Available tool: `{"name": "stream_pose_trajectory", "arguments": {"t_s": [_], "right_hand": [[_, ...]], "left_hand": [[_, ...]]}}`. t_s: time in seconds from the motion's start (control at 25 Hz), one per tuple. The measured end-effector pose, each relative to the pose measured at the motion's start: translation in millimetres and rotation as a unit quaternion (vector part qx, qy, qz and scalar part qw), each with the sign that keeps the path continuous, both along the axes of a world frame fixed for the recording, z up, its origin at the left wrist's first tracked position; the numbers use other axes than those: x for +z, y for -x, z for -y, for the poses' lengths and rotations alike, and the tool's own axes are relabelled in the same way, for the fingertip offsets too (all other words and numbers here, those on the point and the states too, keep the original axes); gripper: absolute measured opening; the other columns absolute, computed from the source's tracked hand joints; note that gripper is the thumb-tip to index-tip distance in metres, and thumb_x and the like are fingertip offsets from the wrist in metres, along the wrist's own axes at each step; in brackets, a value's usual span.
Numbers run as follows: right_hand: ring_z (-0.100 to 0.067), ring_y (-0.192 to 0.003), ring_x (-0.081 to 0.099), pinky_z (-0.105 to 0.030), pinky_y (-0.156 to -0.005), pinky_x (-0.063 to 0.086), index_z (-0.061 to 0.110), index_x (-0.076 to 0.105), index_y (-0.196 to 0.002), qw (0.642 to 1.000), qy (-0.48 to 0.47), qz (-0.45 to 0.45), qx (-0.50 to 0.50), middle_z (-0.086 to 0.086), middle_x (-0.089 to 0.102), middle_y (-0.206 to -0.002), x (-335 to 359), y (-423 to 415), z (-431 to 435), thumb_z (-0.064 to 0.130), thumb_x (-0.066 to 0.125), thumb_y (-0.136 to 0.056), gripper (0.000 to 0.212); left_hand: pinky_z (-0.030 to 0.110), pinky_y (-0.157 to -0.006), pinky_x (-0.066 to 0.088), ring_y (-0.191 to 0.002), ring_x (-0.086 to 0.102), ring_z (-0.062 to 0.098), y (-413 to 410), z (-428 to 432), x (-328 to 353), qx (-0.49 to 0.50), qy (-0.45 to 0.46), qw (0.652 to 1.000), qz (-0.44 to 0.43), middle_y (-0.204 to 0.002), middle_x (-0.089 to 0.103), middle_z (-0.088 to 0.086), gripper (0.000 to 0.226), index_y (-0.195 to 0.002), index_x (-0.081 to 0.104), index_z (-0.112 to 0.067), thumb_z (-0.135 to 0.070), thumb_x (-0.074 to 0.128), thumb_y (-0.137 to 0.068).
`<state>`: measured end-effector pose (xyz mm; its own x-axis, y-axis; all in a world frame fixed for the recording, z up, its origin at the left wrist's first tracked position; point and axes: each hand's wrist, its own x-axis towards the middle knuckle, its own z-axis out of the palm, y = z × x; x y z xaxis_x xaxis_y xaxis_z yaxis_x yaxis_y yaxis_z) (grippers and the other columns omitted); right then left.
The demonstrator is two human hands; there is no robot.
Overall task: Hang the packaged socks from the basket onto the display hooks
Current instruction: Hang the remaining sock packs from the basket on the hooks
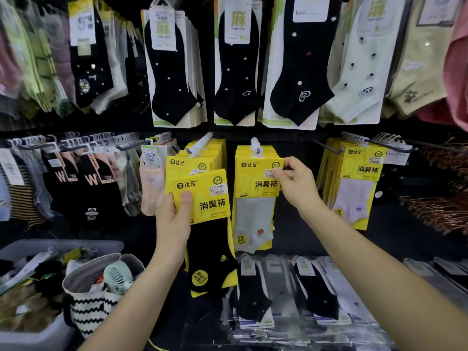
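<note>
left hand (174,219): clamped on the black sock pack (202,198). The thumb lies flat on the front of the yellow header card; the fingers are behind it, out of sight.
black sock pack: held upright in the air, off any hook, overlapping the front of the yellow stack (195,162) that hangs on the left white hook (201,145). The sock toe hangs down toward the lower shelf.
right hand (296,186): thumb and fingers closed in a pinch on the upper right edge of the grey sock pack (254,198).
grey sock pack: front of its stack, hanging on the right white hook (255,145), just beside the yellow stack.
basket (76,243): grey, lower left, well below the hooks, with loose packs inside; contents too dim to sort.
striped bag (88,307): black-and-white zigzag, against the basket's right side, with a mint fan (117,274) poking out of the top.
upper row: black ankle socks (169,72) on white cards, hanging above both yellow stacks.
</note>
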<state>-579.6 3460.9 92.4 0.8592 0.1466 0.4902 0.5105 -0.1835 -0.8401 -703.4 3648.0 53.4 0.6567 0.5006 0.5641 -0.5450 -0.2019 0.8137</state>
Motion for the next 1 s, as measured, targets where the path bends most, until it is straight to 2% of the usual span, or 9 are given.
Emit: {"name": "stream_pose_trajectory", "arguments": {"t_s": [0.16, 0.28, 0.4, 0.48, 0.56, 0.68, 0.8, 0.88, 1.0], "right_hand": [[0.000, -0.068, 0.068, -0.010, -0.052, 0.047, 0.028, 0.054, -0.082, 0.998, -0.057, -0.011, 0.023, 0.010, 0.071, -0.071, -5.6, 0.1, 7.0, 0.016, 0.054, -0.094, 0.017], [0.000, -0.068, 0.068, -0.009, -0.052, 0.046, 0.027, 0.054, -0.082, 1.000, -0.021, -0.011, 0.019, 0.009, 0.071, -0.073, -4.7, -0.8, 7.6, 0.018, 0.055, -0.093, 0.015], [-0.003, -0.071, 0.069, -0.017, -0.058, 0.051, 0.027, 0.054, -0.083, 1.000, 0.017, -0.012, 0.010, 0.008, 0.071, -0.075, -5.8, -4.6, 2.9, 0.019, 0.056, -0.093, 0.013], [-0.008, -0.075, 0.069, -0.024, -0.063, 0.052, 0.023, 0.055, -0.086, 0.999, 0.027, -0.029, -0.018, 0.006, 0.072, -0.079, -3.9, -10.2, -0.7, 0.021, 0.056, -0.093, 0.007], [-0.008, -0.075, 0.067, -0.023, -0.060, 0.049, 0.022, 0.056, -0.087, 0.997, 0.045, -0.041, -0.048, 0.003, 0.072, -0.081, -0.8, -15.1, -4.3, 0.022, 0.056, -0.092, 0.005], [-0.014, -0.082, 0.065, -0.026, -0.067, 0.049, 0.018, 0.055, -0.096, 0.995, 0.022, -0.060, -0.082, 0.002, 0.067, -0.086, -1.8, -15.6, -8.2, 0.025, 0.060, -0.089, 0.011], [-0.011, -0.079, 0.055, -0.025, -0.071, 0.045, 0.020, 0.053, -0.098, 0.988, -0.036, 0.014, -0.147, 0.003, 0.056, -0.089, -1.3, -4.9, -3.6, 0.028, 0.062, -0.087, 0.016], [-0.008, -0.074, 0.055, -0.021, -0.067, 0.044, 0.022, 0.061, -0.084, 0.995, -0.038, 0.038, -0.078, 0.002, 0.062, -0.082, 4.5, 6.0, 0.4, 0.030, 0.059, -0.088, 0.009], [-0.006, -0.078, 0.063, -0.021, -0.073, 0.049, 0.026, 0.070, -0.074, 0.997, 0.024, -0.009, 0.075, 0.004, 0.070, -0.082, 11.0, 26.6, 4.8, 0.029, 0.065, -0.085, 0.013]], "left_hand": [[0.031, -0.080, 0.057, -0.087, 0.067, -0.001, -0.5, -4.4, 0.0, -0.007, 0.020, 1.000, 0.002, -0.093, 0.069, -0.028, 0.029, -0.094, 0.061, -0.040, -0.019, 0.042, -0.099], [0.030, -0.080, 0.057, -0.086, 0.066, -0.005, -3.1, -3.1, 0.3, -0.006, 0.017, 1.000, 0.002, -0.091, 0.067, -0.034, 0.023, -0.101, 0.058, -0.031, -0.016, 0.041, -0.099], [0.023, -0.075, 0.057, -0.087, 0.065, -0.007, -6.3, -1.1, -0.8, -0.002, -0.005, 1.000, 0.009, -0.094, 0.063, -0.040, 0.019, -0.108, 0.057, -0.019, -0.015, 0.041, -0.099], [0.023, -0.075, 0.057, -0.090, 0.066, -0.002, -10.6, -0.8, -1.8, 0.004, 0.011, 1.000, -0.010, -0.094, 0.069, -0.026, 0.017, -0.107, 0.059, -0.019, -0.020, 0.044, -0.098], [0.028, -0.079, 0.055, -0.095, 0.066, 0.008, -15.6, 3.4, -1.0, 0.001, 0.026, 0.999, -0.036, -0.096, 0.070, -0.013, 0.013, -0.098, 0.060, -0.024, -0.026, 0.047, -0.097], [0.027, -0.078, 0.054, -0.090, 0.065, 0.008, -20.6, 16.2, -0.1, -0.016, 0.006, 0.998, -0.058, -0.096, 0.068, -0.006, 0.012, -0.092, 0.059, -0.025, -0.026, 0.048, -0.096], [0.023, -0.074, 0.055, -0.089, 0.066, 0.009, -25.0, 28.4, -1.4, -0.046, -0.017, 0.996, -0.074, -0.097, 0.069, -0.004, 0.013, -0.094, 0.060, -0.024, -0.028, 0.048, -0.096], [0.032, -0.080, 0.055, -0.095, 0.066, 0.016, -28.4, 35.8, -1.7, -0.066, -0.032, 0.993, -0.088, -0.102, 0.069, 0.001, 0.013, -0.097, 0.060, -0.025, -0.029, 0.047, -0.095], [0.036, -0.080, 0.055, -0.093, 0.067, 0.018, -33.6, 48.2, -1.7, -0.090, -0.062, 0.989, -0.103, -0.100, 0.070, 0.004, 0.011, -0.094, 0.059, -0.025, -0.030, 0.049, -0.094]]}}
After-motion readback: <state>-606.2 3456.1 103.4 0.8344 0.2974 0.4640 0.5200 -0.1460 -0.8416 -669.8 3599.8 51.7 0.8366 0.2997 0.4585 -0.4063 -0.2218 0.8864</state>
